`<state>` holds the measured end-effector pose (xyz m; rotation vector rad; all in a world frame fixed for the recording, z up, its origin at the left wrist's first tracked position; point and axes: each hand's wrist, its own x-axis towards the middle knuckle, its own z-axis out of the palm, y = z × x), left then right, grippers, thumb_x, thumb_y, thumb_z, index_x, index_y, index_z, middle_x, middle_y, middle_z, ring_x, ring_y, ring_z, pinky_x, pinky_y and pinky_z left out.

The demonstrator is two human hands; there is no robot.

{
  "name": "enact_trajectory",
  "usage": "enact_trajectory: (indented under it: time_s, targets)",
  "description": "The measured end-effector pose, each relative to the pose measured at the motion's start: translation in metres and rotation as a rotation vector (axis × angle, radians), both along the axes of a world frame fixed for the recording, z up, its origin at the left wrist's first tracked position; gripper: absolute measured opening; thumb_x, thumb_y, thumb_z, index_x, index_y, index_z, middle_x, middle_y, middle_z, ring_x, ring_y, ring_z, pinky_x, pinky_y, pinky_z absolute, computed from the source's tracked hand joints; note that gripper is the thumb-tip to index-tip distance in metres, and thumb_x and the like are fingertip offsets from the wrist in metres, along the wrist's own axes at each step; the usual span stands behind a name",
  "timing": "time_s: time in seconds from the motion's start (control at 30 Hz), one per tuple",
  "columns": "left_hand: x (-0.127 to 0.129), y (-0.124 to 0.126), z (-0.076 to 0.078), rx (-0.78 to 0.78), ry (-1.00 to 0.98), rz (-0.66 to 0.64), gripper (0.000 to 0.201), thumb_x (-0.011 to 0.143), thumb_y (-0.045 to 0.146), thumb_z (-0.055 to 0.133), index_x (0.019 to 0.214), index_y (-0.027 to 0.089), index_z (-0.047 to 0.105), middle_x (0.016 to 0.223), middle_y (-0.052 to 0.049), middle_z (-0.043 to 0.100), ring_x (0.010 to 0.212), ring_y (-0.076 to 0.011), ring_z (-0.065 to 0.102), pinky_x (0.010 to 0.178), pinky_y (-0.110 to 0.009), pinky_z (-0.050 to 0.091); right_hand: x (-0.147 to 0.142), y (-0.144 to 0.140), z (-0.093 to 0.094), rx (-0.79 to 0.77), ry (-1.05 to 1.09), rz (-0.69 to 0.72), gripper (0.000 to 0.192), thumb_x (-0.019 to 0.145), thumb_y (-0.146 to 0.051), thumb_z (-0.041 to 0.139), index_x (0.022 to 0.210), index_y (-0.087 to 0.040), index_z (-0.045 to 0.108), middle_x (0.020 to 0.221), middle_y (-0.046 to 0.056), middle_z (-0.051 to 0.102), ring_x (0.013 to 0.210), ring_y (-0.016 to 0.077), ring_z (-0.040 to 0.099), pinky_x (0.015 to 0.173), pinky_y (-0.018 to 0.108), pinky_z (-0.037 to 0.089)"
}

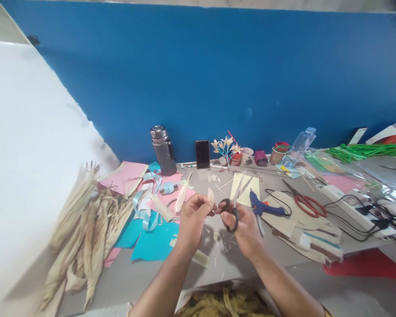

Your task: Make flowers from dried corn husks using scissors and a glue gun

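Observation:
My left hand [192, 220] pinches a small pale petal-shaped piece of dried husk [210, 196] between thumb and fingers, held upright above the grey table [125, 281]. My right hand [246, 229] grips black-handled scissors [232, 211], fingers through the loops, blades pointing up and away toward the husk piece. Both hands meet in the middle of the view, just above small husk trimmings [218, 235] scattered on the table.
A pile of dried corn husks [86, 233] lies at left. Pink and blue paper sheets [152, 240], ribbon, a blue glue gun [262, 207], red scissors [308, 204], a flask [163, 149], a phone [202, 154] and cables crowd the table. The blue wall [218, 75] stands behind.

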<state>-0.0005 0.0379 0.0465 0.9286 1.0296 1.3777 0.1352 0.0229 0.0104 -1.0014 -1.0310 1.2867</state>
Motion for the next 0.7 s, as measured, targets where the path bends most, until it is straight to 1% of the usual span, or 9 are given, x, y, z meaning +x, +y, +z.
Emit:
enact_trajectory:
  time_s: [0.1,0.17,0.23,0.3,0.37,0.43,0.5,0.63,0.7]
  targets:
    - [-0.005,0.0,0.003,0.021,-0.002,-0.013,0.013,0.066,0.023,0.072,0.065,0.018,0.06,0.07,-0.004,0.068,0.068,-0.0162,0.061,0.066,-0.028,0.046,0.006,0.009,0.017,-0.004,-0.018,-0.019,0.036,0.066,-0.04,0.081,0.089,-0.016,0.067,0.08,0.005,0.069,0.062,0.0137,0.053,0.057,0.026,0.043]
    - [-0.008,0.0,0.005,0.027,-0.002,-0.024,0.011,0.066,0.021,0.07,0.066,0.018,0.059,0.063,-0.002,0.064,0.062,-0.0149,0.059,0.065,-0.028,0.045,0.009,0.013,0.023,-0.012,-0.019,-0.041,0.035,0.065,-0.038,0.081,0.088,-0.016,0.065,0.078,0.004,0.069,0.06,0.0128,0.052,0.055,0.025,0.042]
    - [-0.011,-0.001,0.006,0.005,-0.012,-0.084,0.009,0.064,0.018,0.067,0.067,0.018,0.058,0.057,0.0,0.061,0.056,-0.013,0.055,0.062,-0.027,0.042,0.012,0.015,0.025,0.004,-0.014,-0.05,0.033,0.066,-0.037,0.08,0.087,-0.016,0.065,0.078,0.003,0.068,0.059,0.0118,0.05,0.054,0.024,0.041]
    - [-0.013,-0.002,0.006,-0.032,-0.043,-0.171,0.008,0.063,0.016,0.064,0.068,0.018,0.058,0.055,0.001,0.059,0.054,-0.0122,0.051,0.059,-0.026,0.038,0.016,0.015,0.026,0.044,-0.022,-0.009,0.032,0.067,-0.035,0.079,0.089,-0.017,0.065,0.083,0.004,0.07,0.061,0.0122,0.052,0.056,0.025,0.042]
    - [-0.014,-0.002,0.005,-0.059,-0.078,-0.246,0.008,0.062,0.017,0.062,0.069,0.018,0.059,0.052,0.002,0.056,0.052,-0.0116,0.048,0.057,-0.026,0.035,0.021,0.015,0.028,0.074,-0.039,0.073,0.033,0.068,-0.032,0.079,0.094,-0.017,0.066,0.093,0.006,0.071,0.067,0.0139,0.057,0.059,0.025,0.044]
    - [-0.014,-0.003,0.004,-0.069,-0.094,-0.289,0.007,0.062,0.018,0.063,0.068,0.017,0.058,0.051,0.002,0.054,0.051,-0.011,0.046,0.057,-0.026,0.034,0.024,0.012,0.032,0.08,-0.058,0.136,0.035,0.068,-0.031,0.079,0.097,-0.018,0.066,0.098,0.006,0.071,0.075,0.0163,0.062,0.062,0.026,0.046]
    - [-0.015,-0.002,0.005,-0.071,-0.074,-0.314,0.006,0.062,0.018,0.063,0.065,0.017,0.058,0.05,0.002,0.052,0.05,-0.0102,0.044,0.056,-0.026,0.033,0.023,0.009,0.036,0.067,-0.087,0.15,0.034,0.067,-0.031,0.079,0.096,-0.018,0.065,0.095,0.005,0.071,0.077,0.0173,0.063,0.063,0.026,0.048]
    - [-0.018,-0.002,0.006,-0.073,0.005,-0.347,0.006,0.061,0.017,0.065,0.062,0.016,0.06,0.05,0.002,0.051,0.051,-0.0094,0.043,0.055,-0.026,0.031,0.016,0.003,0.042,0.044,-0.181,0.086,0.028,0.061,-0.029,0.079,0.082,-0.017,0.064,0.075,0.001,0.067,0.066,0.0151,0.06,0.057,0.025,0.047]
    - [-0.017,-0.004,0.007,-0.089,-0.053,-0.363,0.008,0.062,0.019,0.068,0.067,0.015,0.062,0.053,0.001,0.054,0.052,-0.0098,0.045,0.056,-0.026,0.033,0.011,0.001,0.042,0.048,-0.189,0.027,0.026,0.059,-0.028,0.078,0.077,-0.018,0.063,0.07,0.0,0.065,0.063,0.0149,0.059,0.055,0.024,0.046]
